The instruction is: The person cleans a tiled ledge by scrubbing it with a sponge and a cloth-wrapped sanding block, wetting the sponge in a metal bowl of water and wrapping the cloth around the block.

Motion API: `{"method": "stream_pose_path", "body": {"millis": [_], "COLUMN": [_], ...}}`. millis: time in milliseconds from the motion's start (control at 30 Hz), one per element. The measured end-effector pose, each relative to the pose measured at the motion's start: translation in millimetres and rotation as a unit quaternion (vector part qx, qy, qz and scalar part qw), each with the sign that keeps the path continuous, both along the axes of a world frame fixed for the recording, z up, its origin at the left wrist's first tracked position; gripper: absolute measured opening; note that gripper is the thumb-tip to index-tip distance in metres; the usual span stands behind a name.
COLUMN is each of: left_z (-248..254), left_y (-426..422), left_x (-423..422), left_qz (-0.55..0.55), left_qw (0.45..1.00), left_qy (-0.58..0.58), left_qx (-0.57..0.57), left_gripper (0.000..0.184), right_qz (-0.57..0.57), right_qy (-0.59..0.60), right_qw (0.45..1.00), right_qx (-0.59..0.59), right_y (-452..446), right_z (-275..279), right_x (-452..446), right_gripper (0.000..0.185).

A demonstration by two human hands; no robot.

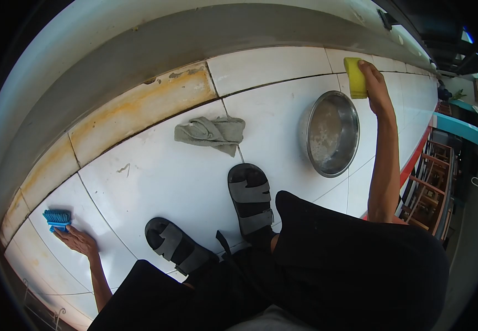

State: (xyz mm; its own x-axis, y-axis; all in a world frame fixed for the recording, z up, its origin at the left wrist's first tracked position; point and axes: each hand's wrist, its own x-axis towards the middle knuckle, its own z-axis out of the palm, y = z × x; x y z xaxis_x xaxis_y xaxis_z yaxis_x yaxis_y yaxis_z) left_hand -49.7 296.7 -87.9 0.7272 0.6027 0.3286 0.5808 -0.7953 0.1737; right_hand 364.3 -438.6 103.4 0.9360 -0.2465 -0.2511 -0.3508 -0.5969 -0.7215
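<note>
At the left, my left hand [78, 241] is at a blue brush [58, 218], its fingers against the brush's near side and the bristles facing away from me. My right hand [375, 88], at the upper right, grips a yellow sponge [354, 78] near the base of the wall. Just below and left of the sponge, a round metal basin [332, 134] holds cloudy liquid on the white tiles. A crumpled grey-green cloth [212, 133] lies on the floor between the brush and the basin.
White floor tiles [134, 193] meet a row of stained base tiles [145, 99] along the curved wall [195, 33]. My sandalled feet [250, 198] are at the centre. Wooden furniture [429, 187] stands below a red edge at the right.
</note>
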Motion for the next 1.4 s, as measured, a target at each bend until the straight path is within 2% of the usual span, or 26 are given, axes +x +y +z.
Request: {"method": "stream_pose_path", "body": {"millis": [67,133,167,233,267,333,367,433,467,500,567,633,667,700,767,867,1000,1067,1100,1133,1167,1200,1267,1300,1333,1400], "left_z": [0,2,3,6,6,4,5,6,9,11,8,6,7,8,-1,4,8,6,-1,-7,-10,-15,-2,-3,0,4], "left_y": [2,-1,-3,-7,-5,-4,-4,-6,-9,-12,-10,-10,-10,-11,0,-5,-6,-5,5,17,20,11,-17,-23,-28,-29], "left_x": [-2,-2,0,4,2,1,0,3,6,7,7,9,11,10,-1,6,6,6,1,-6,-16,-18,-1,3,4,12], "left_qz": [-0.050,-0.042,-0.039,-0.038,-0.043,-0.047,-0.039,-0.028,-0.030,-0.032,-0.013,0.008,0.014,0.020,-0.004,-0.007,-0.040,-0.046,-0.082,-0.118,-0.150,0.013,0.149,0.199,0.197,0.158], "left_qw": [0.999,0.999,0.999,0.999,0.999,0.999,0.999,0.999,0.999,0.999,0.999,0.999,0.999,0.999,1.000,0.999,0.999,0.998,0.992,0.979,0.957,0.990,0.984,0.976,0.977,0.986], "left_qy": [-0.006,-0.016,-0.025,-0.027,-0.024,-0.018,-0.017,-0.014,-0.024,-0.033,-0.029,-0.028,-0.027,-0.024,-0.017,-0.029,-0.024,-0.025,0.001,0.031,0.062,0.039,0.017,0.023,0.021,-0.002], "left_qx": [0.015,0.005,-0.005,-0.002,0.006,0.011,0.003,-0.009,-0.016,-0.024,-0.031,-0.036,-0.032,-0.028,-0.014,-0.020,0.002,0.016,0.092,0.166,0.240,0.138,0.095,0.083,0.085,0.059], "left_gripper": [0.064,0.064,0.065,0.063,0.063,0.063,0.064,0.064,0.064,0.065,0.065,0.064,0.064,0.064,0.064,0.065,0.057,0.056,0.059,0.063,0.067,0.069,0.072,0.073,0.073,0.074], "right_qz": [-0.051,-0.031,0.090,0.290,0.294,0.038,0.041,0.018,0.050,0.052,0.130,0.107,0.104,0.181,0.226,0.308,0.368,0.311,0.291,0.228,0.209,0.197,0.080,0.024,0.011,0.004], "right_qy": [-0.008,-0.033,-0.029,-0.094,-0.094,0.094,0.098,0.106,0.108,0.113,0.092,0.047,0.049,0.037,0.001,-0.039,-0.053,-0.126,-0.082,-0.102,-0.122,-0.154,-0.020,0.055,0.063,0.070], "right_qw": [0.998,0.994,0.971,0.830,0.830,0.877,0.876,0.937,0.967,0.965,0.949,0.888,0.880,0.863,0.886,0.908,0.923,0.940,0.948,0.965,0.961,0.941,0.905,0.893,0.882,0.882], "right_qx": [-0.022,-0.101,-0.220,-0.468,-0.465,-0.469,-0.471,-0.332,-0.227,-0.232,-0.273,-0.445,-0.462,-0.470,-0.405,-0.280,-0.098,-0.061,-0.105,-0.077,-0.133,-0.230,-0.418,-0.446,-0.467,-0.466], "right_y": [-39,-91,-133,-218,-187,-118,-118,-138,-141,-143,-116,-36,-3,29,127,233,273,245,215,173,117,61,-61,-142,-183,-159], "right_z": [-52,-109,-147,-221,-215,-194,-195,-198,-192,-189,-166,-155,-159,-157,-133,-112,-91,-61,-39,-37,-39,-42,-69,-106,-127,-129], "right_x": [64,120,145,194,187,161,158,161,158,152,134,108,97,82,34,-16,-35,-32,-21,-9,14,36,95,135,148,151], "right_gripper": [0.056,0.056,0.058,0.061,0.061,0.064,0.064,0.066,0.058,0.058,0.046,0.035,0.036,0.032,0.020,0.019,0.026,0.032,0.033,0.033,0.031,0.031,0.036,0.037,0.034,0.034]}}
